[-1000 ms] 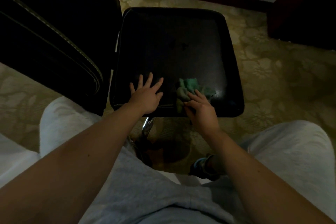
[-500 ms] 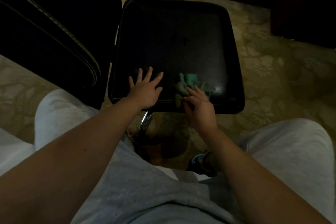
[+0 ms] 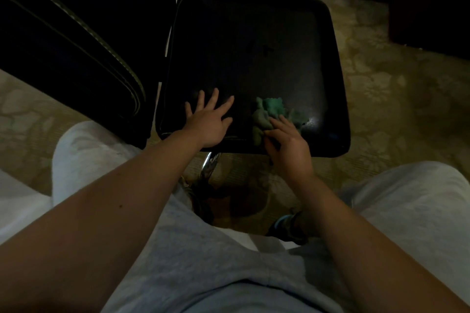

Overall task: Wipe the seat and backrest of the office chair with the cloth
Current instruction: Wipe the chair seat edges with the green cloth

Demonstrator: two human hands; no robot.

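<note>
- Head view: the left hand (image 3: 208,122) lies flat and spread on the front of the black seat (image 3: 254,46), fingers straight, bracing it and gripping nothing.
- The right hand (image 3: 290,145) has its fingers bent over the bunched green cloth (image 3: 272,109) and its thumb against the near fold, holding it down on the seat's front right part, near the edge.
- Compared with a second ago, both hands and the cloth sit on almost the same patches; only the view has shifted slightly.
- So the stroke seems barely to have travelled. The far and left parts of the seat probably remain to be wiped.
- The backrest (image 3: 76,33) (the dark stitched panel at left, as far as I can judge) stands just beside the seat, and neither hand touches it.
</note>
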